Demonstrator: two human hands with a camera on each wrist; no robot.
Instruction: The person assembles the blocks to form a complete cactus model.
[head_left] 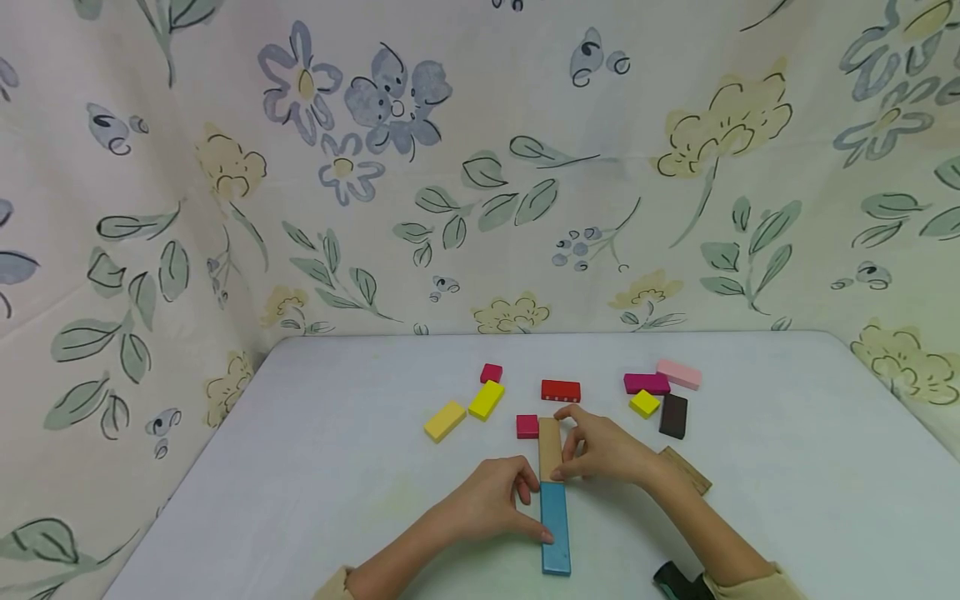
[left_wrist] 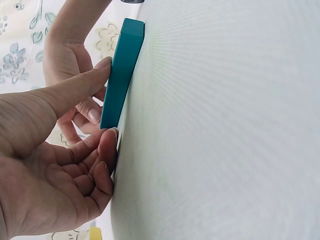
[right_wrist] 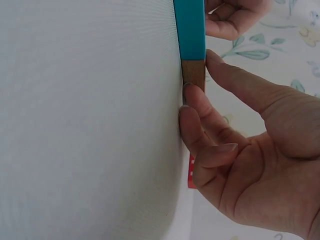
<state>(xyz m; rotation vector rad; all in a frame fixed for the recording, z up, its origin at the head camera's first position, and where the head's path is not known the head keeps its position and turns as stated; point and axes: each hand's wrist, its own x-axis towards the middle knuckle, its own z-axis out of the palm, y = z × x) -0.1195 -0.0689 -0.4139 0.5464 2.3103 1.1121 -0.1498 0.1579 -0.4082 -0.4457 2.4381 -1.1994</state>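
Observation:
A long blue block (head_left: 555, 533) lies flat on the table, end to end with a tan wooden block (head_left: 550, 442) beyond it. My left hand (head_left: 495, 500) holds the blue block from its left side, thumb on its upper face and the other fingers curled near its far end. From the right, my right hand (head_left: 606, 450) grips the wooden block, with the thumb by the joint and the index finger near the far end. A small crimson block (head_left: 527, 427) sits against the wooden block's far left side. In the right wrist view, fingers partly cover the wooden block (right_wrist: 194, 74).
Left of centre lie two yellow blocks (head_left: 487, 401) and a crimson one (head_left: 491, 373). Behind is a red block (head_left: 561, 391) with white dots. Magenta (head_left: 647, 384), pink (head_left: 678, 374), yellow (head_left: 644, 404) and dark brown (head_left: 673, 417) blocks cluster right, near another wooden block (head_left: 690, 472).

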